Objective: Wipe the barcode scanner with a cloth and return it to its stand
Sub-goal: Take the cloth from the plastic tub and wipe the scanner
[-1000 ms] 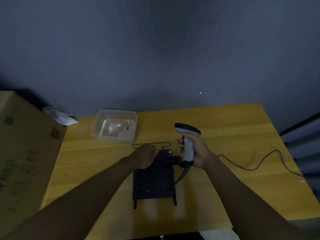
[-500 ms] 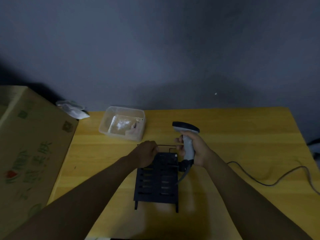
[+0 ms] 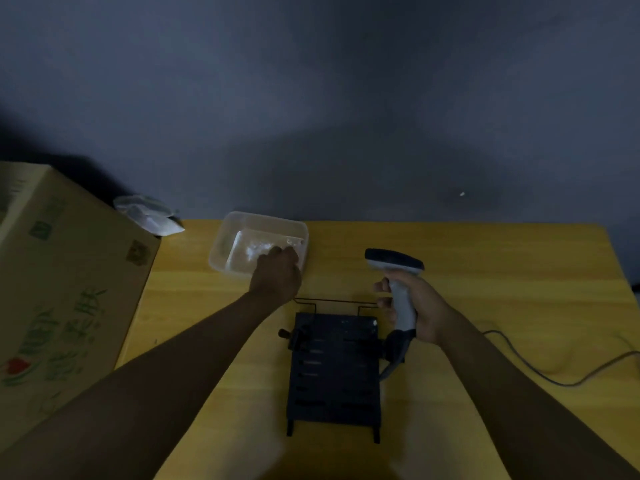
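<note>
- Two bare hands over a yellow wooden table point(image 3: 485, 265), smooth with faint grain; its back edge runs along a dull grey wall point(image 3: 311, 98). Lots of bare top on the right side and along the near edge.
- big cardboard box point(image 3: 62, 289) at the left, matte brown with green print, standing against the table's left edge, so not much room on that side.
- black stand point(image 3: 334, 372) in the middle of the table: flat slotted metal plate with short legs at the near end and a thin wire bail at the far end. Nothing sits on it.
- clear plastic tub point(image 3: 225, 244) near the back edge, rectangular with rounded corners. Inside is a pale crumpled cloth point(image 3: 249, 249).
- left hand point(image 3: 277, 277) reaches over the tub's near wall, fingertips down on the cloth. Can't tell if it has actually gripped it, the fingers are hidden behind the knuckles.
- scanner point(image 3: 398, 282), grey plastic pistol shape with a dark flat head, upright in the air just right of the stand's far corner, off the stand.
- right hand point(image 3: 419, 313) is wrapped tight round the scanner's handle.
- grey cable point(image 3: 540, 372) runs from the handle's base in a loose curve across the table to the right edge.
- crumpled clear bag point(image 3: 149, 216) behind the box, at the back left corner.
</note>
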